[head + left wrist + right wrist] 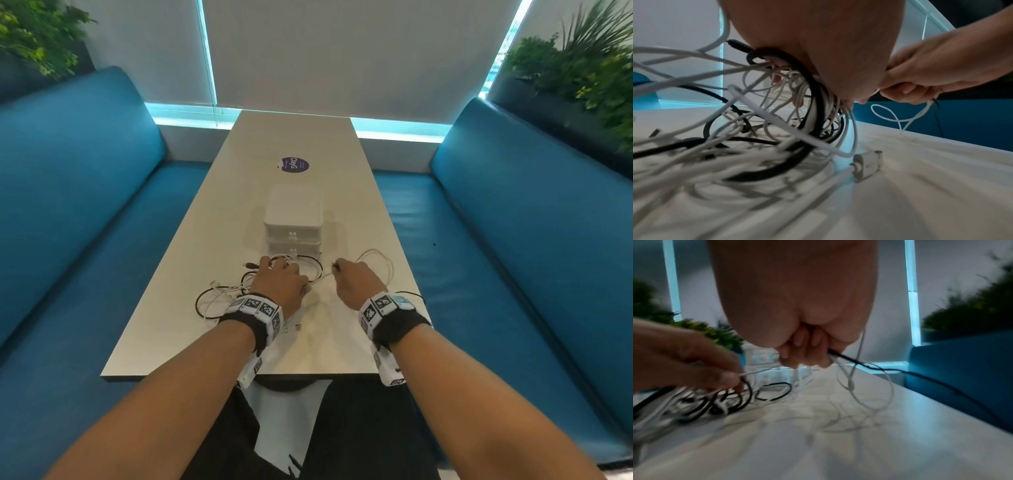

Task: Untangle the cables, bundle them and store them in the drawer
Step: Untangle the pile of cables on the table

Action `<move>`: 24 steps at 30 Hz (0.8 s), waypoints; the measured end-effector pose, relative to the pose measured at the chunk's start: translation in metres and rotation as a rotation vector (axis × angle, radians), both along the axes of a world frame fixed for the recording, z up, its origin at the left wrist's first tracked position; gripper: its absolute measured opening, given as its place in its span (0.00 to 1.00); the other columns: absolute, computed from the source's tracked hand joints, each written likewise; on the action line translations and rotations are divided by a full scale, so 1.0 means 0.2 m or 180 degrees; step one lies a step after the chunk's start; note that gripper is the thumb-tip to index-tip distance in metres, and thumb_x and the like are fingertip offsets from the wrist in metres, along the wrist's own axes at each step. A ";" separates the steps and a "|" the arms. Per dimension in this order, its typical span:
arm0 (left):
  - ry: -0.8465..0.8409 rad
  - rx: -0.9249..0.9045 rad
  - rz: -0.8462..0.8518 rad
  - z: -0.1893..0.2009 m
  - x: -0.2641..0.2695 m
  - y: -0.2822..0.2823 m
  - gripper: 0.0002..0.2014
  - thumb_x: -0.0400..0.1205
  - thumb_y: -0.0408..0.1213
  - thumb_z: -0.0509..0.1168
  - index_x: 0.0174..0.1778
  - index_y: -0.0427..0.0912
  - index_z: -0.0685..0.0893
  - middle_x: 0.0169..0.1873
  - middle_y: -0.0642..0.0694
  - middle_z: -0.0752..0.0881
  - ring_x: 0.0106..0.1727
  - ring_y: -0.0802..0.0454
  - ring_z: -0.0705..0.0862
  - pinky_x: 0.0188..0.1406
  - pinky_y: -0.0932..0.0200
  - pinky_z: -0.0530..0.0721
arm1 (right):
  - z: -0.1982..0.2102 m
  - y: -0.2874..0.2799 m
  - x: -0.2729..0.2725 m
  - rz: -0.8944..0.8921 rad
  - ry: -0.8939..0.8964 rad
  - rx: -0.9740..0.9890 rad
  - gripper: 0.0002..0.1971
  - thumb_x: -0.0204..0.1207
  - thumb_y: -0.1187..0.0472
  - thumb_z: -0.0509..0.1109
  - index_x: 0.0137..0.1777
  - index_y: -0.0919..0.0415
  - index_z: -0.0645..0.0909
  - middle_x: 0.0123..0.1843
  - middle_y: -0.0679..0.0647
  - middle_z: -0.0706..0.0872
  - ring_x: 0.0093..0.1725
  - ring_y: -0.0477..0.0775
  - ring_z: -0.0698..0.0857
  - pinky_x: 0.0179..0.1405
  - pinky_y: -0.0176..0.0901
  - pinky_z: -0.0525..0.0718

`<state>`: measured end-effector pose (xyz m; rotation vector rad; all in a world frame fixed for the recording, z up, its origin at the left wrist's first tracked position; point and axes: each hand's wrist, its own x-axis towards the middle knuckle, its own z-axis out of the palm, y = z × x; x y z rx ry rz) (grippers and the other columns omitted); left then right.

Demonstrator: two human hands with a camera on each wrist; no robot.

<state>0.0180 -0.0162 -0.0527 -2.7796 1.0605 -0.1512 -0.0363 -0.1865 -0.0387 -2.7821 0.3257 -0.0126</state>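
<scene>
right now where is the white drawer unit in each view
Head: white drawer unit stands mid-table, just beyond both hands.
Left wrist: not identifiable; the cable tangle and the palm fill the view.
Right wrist: blurred, centre-left, behind the curled fingers.
Shared landmark: the left hand gripping the tangle, at the left edge of the right wrist view.

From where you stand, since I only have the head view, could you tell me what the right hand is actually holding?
Observer: The right hand has its fingers curled round a thin black cable and a thin white cable.
Operator: Thank you. And the left hand?
Observer: The left hand has loops of the tangle gathered in its fingers, black and white together.
Operator: Any loose plugs I cannot make out?
Observer: A white plug lies flat on the table beside the tangle.
</scene>
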 end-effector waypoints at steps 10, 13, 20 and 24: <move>0.0090 -0.0147 -0.0101 -0.01 0.00 0.05 0.21 0.89 0.53 0.47 0.55 0.53 0.86 0.57 0.51 0.84 0.62 0.44 0.77 0.66 0.38 0.66 | -0.01 0.11 0.00 0.0588 0.0402 0.0323 0.14 0.86 0.57 0.56 0.52 0.59 0.83 0.51 0.60 0.88 0.51 0.62 0.85 0.51 0.50 0.81; 0.0053 -0.0229 -0.0134 -0.02 0.00 0.07 0.21 0.88 0.56 0.48 0.56 0.55 0.86 0.57 0.53 0.84 0.62 0.45 0.78 0.66 0.38 0.66 | 0.00 0.04 -0.03 0.0504 0.0413 0.0402 0.13 0.85 0.61 0.56 0.48 0.57 0.83 0.50 0.57 0.88 0.51 0.60 0.84 0.51 0.47 0.78; 0.0152 -0.0351 -0.0035 0.02 0.01 0.05 0.18 0.79 0.54 0.54 0.52 0.53 0.86 0.56 0.52 0.83 0.64 0.46 0.76 0.69 0.38 0.63 | 0.02 -0.05 -0.02 0.0248 0.0547 0.0468 0.13 0.84 0.59 0.56 0.47 0.54 0.83 0.53 0.55 0.87 0.51 0.56 0.83 0.50 0.44 0.76; -0.0031 -0.0371 -0.0256 0.05 -0.02 -0.01 0.16 0.74 0.45 0.64 0.58 0.55 0.81 0.64 0.50 0.77 0.69 0.44 0.72 0.72 0.39 0.62 | 0.01 -0.03 -0.02 0.0244 0.0581 0.0319 0.15 0.84 0.54 0.56 0.52 0.59 0.83 0.50 0.61 0.87 0.49 0.63 0.85 0.52 0.52 0.83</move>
